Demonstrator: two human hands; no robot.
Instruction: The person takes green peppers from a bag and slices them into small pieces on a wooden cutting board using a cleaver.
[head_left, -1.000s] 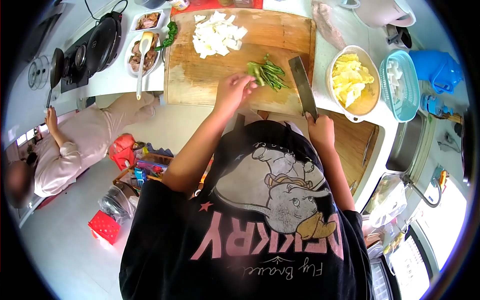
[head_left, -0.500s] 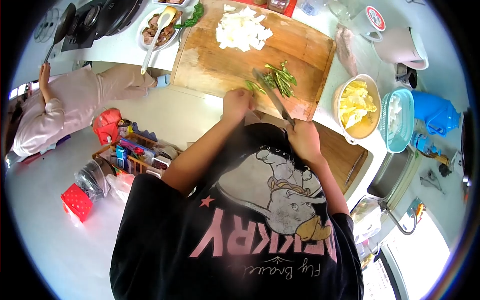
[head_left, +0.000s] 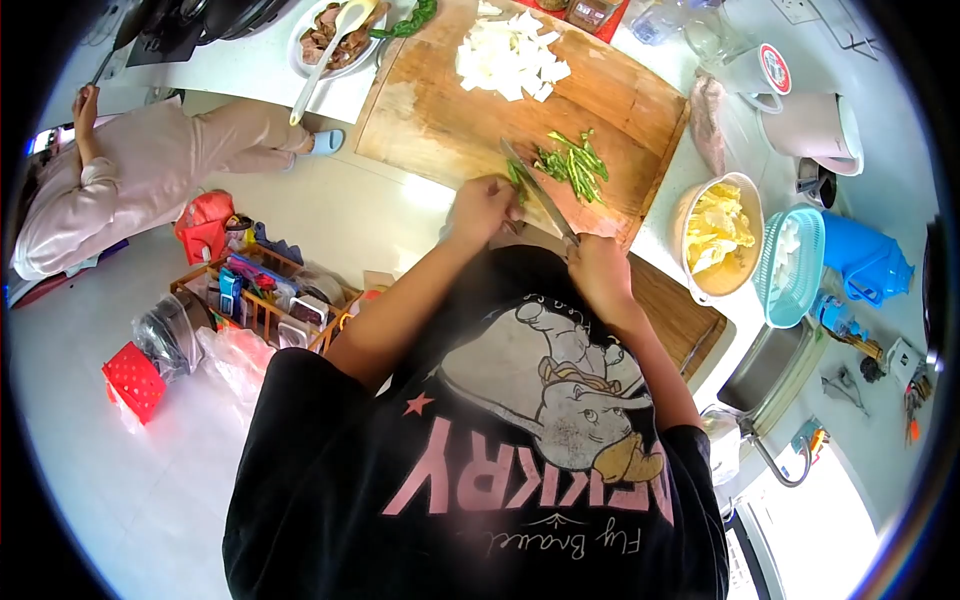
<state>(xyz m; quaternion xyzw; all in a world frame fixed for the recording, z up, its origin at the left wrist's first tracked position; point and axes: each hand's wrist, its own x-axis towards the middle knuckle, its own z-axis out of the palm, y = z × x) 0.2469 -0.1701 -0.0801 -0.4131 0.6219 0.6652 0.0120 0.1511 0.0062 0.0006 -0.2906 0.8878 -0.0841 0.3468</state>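
Note:
On the wooden cutting board [head_left: 430, 120], my left hand [head_left: 485, 210] is closed on a piece of green pepper [head_left: 516, 177] near the front edge. My right hand [head_left: 603, 272] grips the handle of a knife [head_left: 539, 190], whose blade points up and left, just right of that piece. Cut strips of green pepper [head_left: 577, 167] lie to the right of the blade. Farther back on the board is a pile of chopped white pieces [head_left: 510, 58]. The fingertips of my left hand are partly hidden.
Left of the board stands a bowl of meat [head_left: 337, 42] with a spoon [head_left: 330, 58] across it. To the right are a bowl of yellow leaves [head_left: 718, 228], a teal basket [head_left: 790, 265] and a sink [head_left: 765, 370]. Another person [head_left: 110, 190] stands at the far left, holding a pan handle.
The right hand has brought the knife from the board's right side to beside the left hand, which has drawn nearer the front edge with the pepper piece. The view has shifted.

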